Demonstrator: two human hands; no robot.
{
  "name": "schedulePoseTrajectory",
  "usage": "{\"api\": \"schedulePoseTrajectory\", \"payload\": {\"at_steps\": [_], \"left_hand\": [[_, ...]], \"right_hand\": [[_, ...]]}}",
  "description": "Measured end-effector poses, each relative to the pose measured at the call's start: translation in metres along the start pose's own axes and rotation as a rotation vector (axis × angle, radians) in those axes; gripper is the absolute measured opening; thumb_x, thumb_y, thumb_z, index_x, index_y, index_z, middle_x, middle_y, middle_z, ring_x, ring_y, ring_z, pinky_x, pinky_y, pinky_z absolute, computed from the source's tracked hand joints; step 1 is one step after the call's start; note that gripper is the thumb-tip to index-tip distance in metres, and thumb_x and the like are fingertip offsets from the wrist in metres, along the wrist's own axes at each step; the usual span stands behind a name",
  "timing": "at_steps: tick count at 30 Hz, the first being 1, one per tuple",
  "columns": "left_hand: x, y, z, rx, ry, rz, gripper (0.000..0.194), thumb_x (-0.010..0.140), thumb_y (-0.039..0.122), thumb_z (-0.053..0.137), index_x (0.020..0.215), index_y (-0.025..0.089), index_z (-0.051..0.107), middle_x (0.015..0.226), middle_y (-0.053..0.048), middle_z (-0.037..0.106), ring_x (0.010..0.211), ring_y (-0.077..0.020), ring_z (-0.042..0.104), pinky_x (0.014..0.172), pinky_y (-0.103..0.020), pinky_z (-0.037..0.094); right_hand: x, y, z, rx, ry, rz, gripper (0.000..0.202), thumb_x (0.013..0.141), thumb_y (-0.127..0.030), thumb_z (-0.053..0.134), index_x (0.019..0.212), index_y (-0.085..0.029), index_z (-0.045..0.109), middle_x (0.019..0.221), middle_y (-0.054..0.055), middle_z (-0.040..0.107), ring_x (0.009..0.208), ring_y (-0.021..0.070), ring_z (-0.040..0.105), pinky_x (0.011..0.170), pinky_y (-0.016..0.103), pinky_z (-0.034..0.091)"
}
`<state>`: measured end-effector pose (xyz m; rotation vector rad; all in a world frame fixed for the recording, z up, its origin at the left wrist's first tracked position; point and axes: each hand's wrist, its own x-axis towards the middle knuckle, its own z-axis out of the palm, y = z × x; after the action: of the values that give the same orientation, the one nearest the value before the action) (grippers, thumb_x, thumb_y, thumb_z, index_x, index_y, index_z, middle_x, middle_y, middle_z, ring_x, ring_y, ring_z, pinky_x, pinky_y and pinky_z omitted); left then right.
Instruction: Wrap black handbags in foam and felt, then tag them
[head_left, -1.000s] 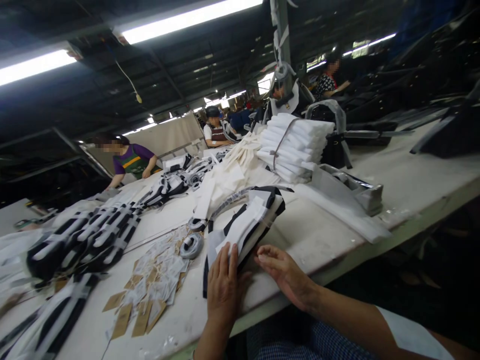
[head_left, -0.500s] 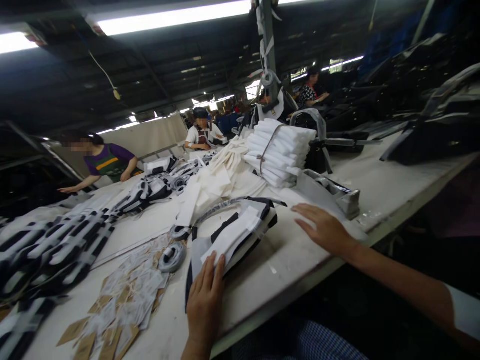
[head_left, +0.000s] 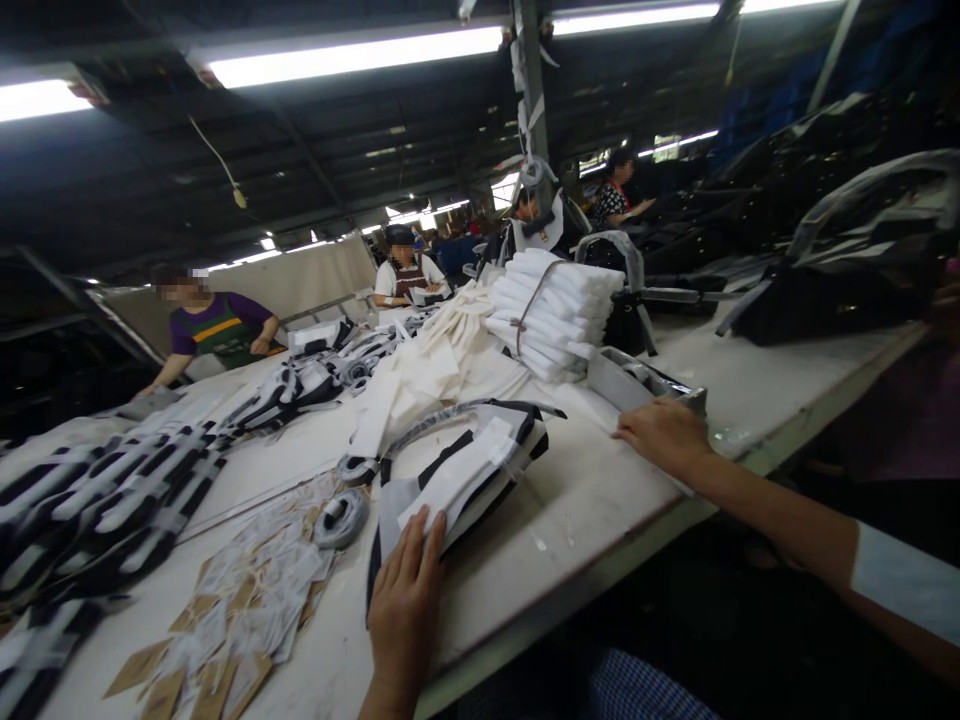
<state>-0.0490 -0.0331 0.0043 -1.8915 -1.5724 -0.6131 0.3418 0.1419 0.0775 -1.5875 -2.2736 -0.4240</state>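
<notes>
My left hand point(head_left: 409, 590) lies flat with stretched fingers on the near end of a black-and-grey handbag point(head_left: 457, 490). White paper covers part of the bag's side, and its wrapped handle arches away from me. To the right, my right hand point(head_left: 664, 437) has curled fingers and seems to pinch a thin translucent plastic sheet point(head_left: 589, 402) on the table; the fingertips are partly hidden. Just beyond that hand stands a grey tape dispenser point(head_left: 626, 375). Left of the bag are a grey wrapped coil point(head_left: 341, 517) and a heap of tags point(head_left: 255, 590) in clear plastic.
A tied stack of white padding point(head_left: 551, 310) and loose cream sheets point(head_left: 420, 370) lie beyond the bag. Strapped black-and-grey pieces point(head_left: 112, 490) cover the left side. Black handbags point(head_left: 825, 290) stand at right. Co-workers point(head_left: 221, 320) are across the table point(head_left: 540, 590).
My right hand has gone from spread fingers to curled ones, down at the plastic sheet beside the dispenser. My left hand stays on the handbag. The view has shifted slightly.
</notes>
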Motion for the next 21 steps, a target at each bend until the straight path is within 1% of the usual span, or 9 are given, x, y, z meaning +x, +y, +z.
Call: {"api": "schedulePoseTrajectory", "payload": {"at_steps": [4, 7, 9, 11, 13, 15, 18, 19, 21], "left_hand": [[0.000, 0.001, -0.002, -0.006, -0.003, -0.016, 0.069, 0.092, 0.008, 0.050, 0.153, 0.030, 0.026, 0.148, -0.005, 0.049, 0.128, -0.0246, 0.055, 0.099, -0.036, 0.048], [0.001, 0.001, -0.003, -0.011, 0.006, -0.031, 0.069, 0.092, 0.009, 0.050, 0.153, 0.029, 0.025, 0.148, -0.005, 0.049, 0.128, -0.0247, 0.054, 0.099, -0.036, 0.047], [0.001, 0.001, -0.004, -0.013, 0.013, -0.037, 0.069, 0.092, 0.009, 0.051, 0.153, 0.029, 0.025, 0.148, -0.005, 0.049, 0.128, -0.0246, 0.054, 0.099, -0.036, 0.047], [0.001, 0.001, -0.003, -0.015, 0.023, -0.043, 0.069, 0.092, 0.009, 0.051, 0.153, 0.029, 0.026, 0.148, -0.005, 0.050, 0.128, -0.0244, 0.054, 0.100, -0.035, 0.046], [0.000, 0.001, -0.002, -0.019, 0.033, -0.053, 0.068, 0.092, 0.010, 0.052, 0.153, 0.029, 0.027, 0.148, -0.005, 0.050, 0.128, -0.0241, 0.055, 0.100, -0.035, 0.046], [-0.001, 0.000, -0.002, -0.025, 0.035, -0.064, 0.068, 0.093, 0.011, 0.053, 0.152, 0.030, 0.028, 0.148, -0.005, 0.050, 0.127, -0.0240, 0.055, 0.100, -0.035, 0.046], [-0.001, 0.000, -0.002, -0.042, 0.028, -0.082, 0.068, 0.092, 0.010, 0.053, 0.152, 0.030, 0.028, 0.147, -0.005, 0.050, 0.128, -0.0244, 0.054, 0.101, -0.035, 0.045], [-0.001, 0.000, -0.003, -0.047, 0.029, -0.087, 0.069, 0.092, 0.010, 0.054, 0.152, 0.030, 0.028, 0.147, -0.005, 0.051, 0.128, -0.0245, 0.054, 0.101, -0.035, 0.045], [0.000, 0.000, -0.004, -0.054, 0.037, -0.106, 0.070, 0.092, 0.010, 0.055, 0.153, 0.030, 0.027, 0.147, -0.006, 0.051, 0.128, -0.0249, 0.055, 0.101, -0.035, 0.045]], "right_hand": [[-0.015, -0.032, -0.013, -0.011, -0.051, -0.142, 0.025, 0.094, -0.026, 0.057, 0.078, -0.016, 0.074, 0.080, 0.011, 0.074, 0.080, 0.0244, 0.066, 0.089, 0.041, 0.040], [-0.040, -0.064, -0.017, 0.051, -0.145, -0.235, 0.026, 0.095, -0.026, 0.054, 0.079, -0.018, 0.073, 0.080, 0.009, 0.074, 0.081, 0.0257, 0.068, 0.080, 0.038, 0.047], [-0.056, -0.080, -0.019, 0.185, -0.272, -0.316, 0.022, 0.093, -0.028, 0.057, 0.081, -0.021, 0.074, 0.082, 0.006, 0.074, 0.081, 0.0249, 0.070, 0.073, 0.035, 0.050], [-0.067, -0.088, -0.020, 0.347, -0.361, -0.327, 0.021, 0.093, -0.034, 0.058, 0.086, -0.026, 0.075, 0.085, 0.002, 0.076, 0.082, 0.0232, 0.071, 0.073, 0.033, 0.053], [-0.068, -0.089, -0.020, 0.449, -0.328, -0.243, 0.026, 0.096, -0.041, 0.053, 0.094, -0.027, 0.075, 0.093, 0.002, 0.077, 0.088, 0.0234, 0.071, 0.079, 0.035, 0.055], [-0.061, -0.088, -0.015, 0.479, -0.208, -0.168, 0.035, 0.098, -0.044, 0.047, 0.109, -0.023, 0.072, 0.110, 0.007, 0.074, 0.102, 0.0256, 0.069, 0.091, 0.040, 0.054], [-0.050, -0.092, 0.001, 0.479, -0.046, -0.184, 0.050, 0.098, -0.045, 0.045, 0.136, -0.015, 0.056, 0.142, 0.015, 0.053, 0.130, 0.0273, 0.052, 0.110, 0.045, 0.043], [-0.047, -0.096, 0.009, 0.471, -0.035, -0.199, 0.054, 0.098, -0.046, 0.045, 0.141, -0.014, 0.050, 0.149, 0.016, 0.045, 0.136, 0.0277, 0.045, 0.113, 0.046, 0.039], [-0.046, -0.107, 0.024, 0.440, -0.103, -0.218, 0.062, 0.095, -0.048, 0.050, 0.145, -0.012, 0.046, 0.154, 0.019, 0.035, 0.142, 0.0308, 0.036, 0.115, 0.050, 0.034]]}}
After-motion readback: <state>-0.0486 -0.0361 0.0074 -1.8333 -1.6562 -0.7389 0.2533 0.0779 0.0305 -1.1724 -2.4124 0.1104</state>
